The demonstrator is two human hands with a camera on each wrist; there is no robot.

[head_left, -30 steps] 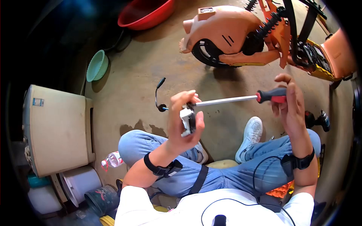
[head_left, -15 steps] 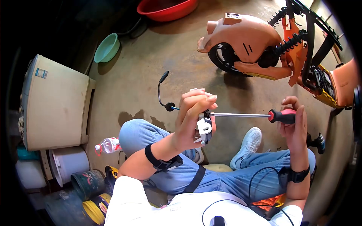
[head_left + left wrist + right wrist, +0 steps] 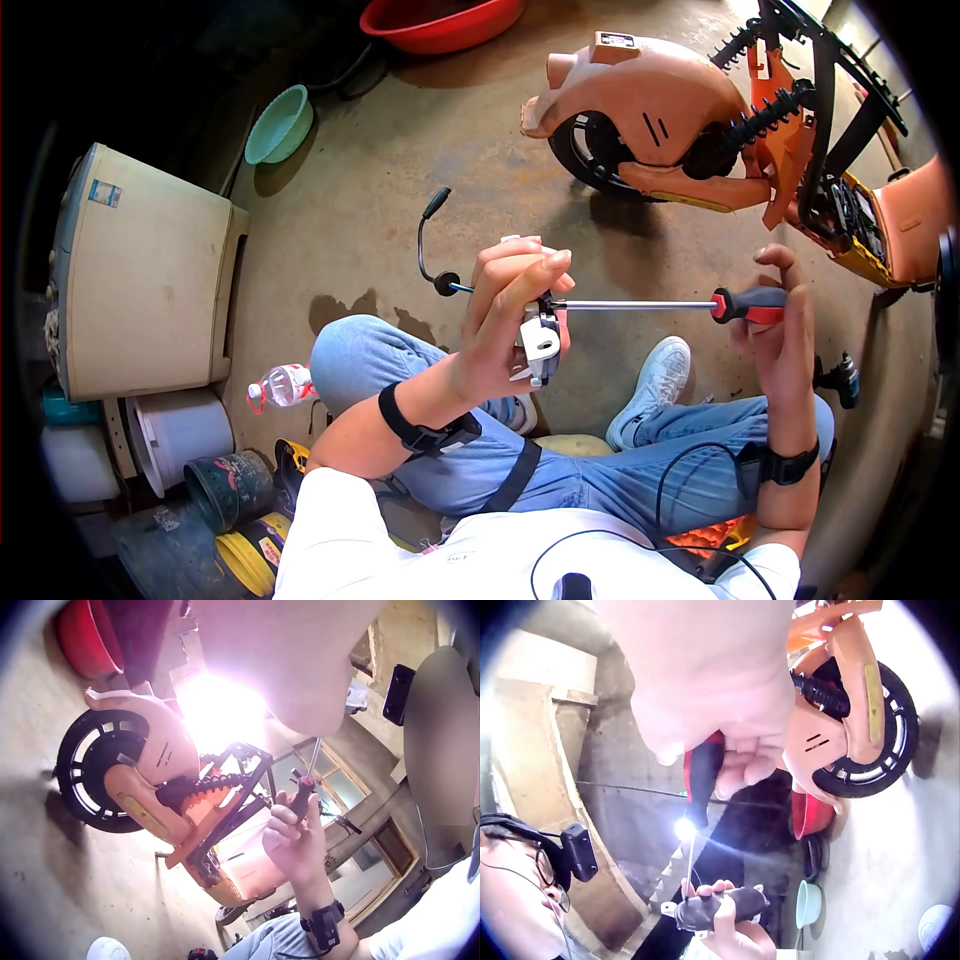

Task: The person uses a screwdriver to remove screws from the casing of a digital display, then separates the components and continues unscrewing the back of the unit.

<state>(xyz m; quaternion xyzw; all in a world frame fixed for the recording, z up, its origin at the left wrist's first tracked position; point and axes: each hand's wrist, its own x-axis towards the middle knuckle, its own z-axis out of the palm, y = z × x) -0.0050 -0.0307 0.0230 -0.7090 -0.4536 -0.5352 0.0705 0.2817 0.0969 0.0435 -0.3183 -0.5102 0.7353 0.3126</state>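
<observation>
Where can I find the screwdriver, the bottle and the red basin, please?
Screwdriver [image 3: 660, 305]: head view, on the metal shaft.
Bottle [image 3: 287, 384]: head view, on the clear body.
Red basin [image 3: 448, 38]: head view, on the outer wall.

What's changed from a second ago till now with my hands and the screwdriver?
The left hand has turned the black-and-white part, so its white face with the hole shows more. The screwdriver has rolled in the right hand: its red side, uppermost half a second ago, now shows lower. The head view has also tilted. Nothing was picked up or let go; both holds stayed.
</observation>
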